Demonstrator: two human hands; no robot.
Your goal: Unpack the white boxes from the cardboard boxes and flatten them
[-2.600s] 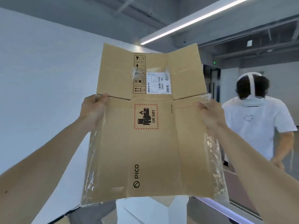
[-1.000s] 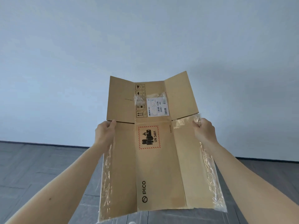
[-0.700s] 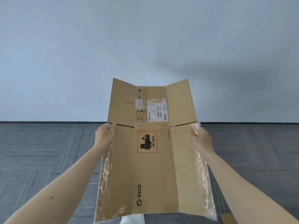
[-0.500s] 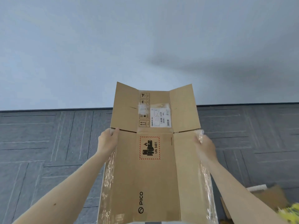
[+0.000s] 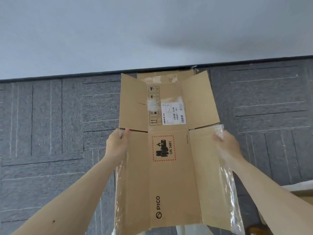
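I hold a flattened brown cardboard box out in front of me, printed side up, with a PICO logo, a red UN 3481 battery mark and a white shipping label. My left hand grips its left edge at the flap slit. My right hand grips the right edge together with loose clear tape film hanging along that side. The far flaps spread open above the floor. No white box shows clearly.
Grey carpet tiles cover the floor up to a white wall with a dark skirting. Another flat piece of cardboard lies on the floor by the wall, behind the held box. A cardboard edge shows at lower right.
The view has swung from the room and another person down to the wall and floor. The flattened box has come lower toward the carpet. Both hands keep the same grip.
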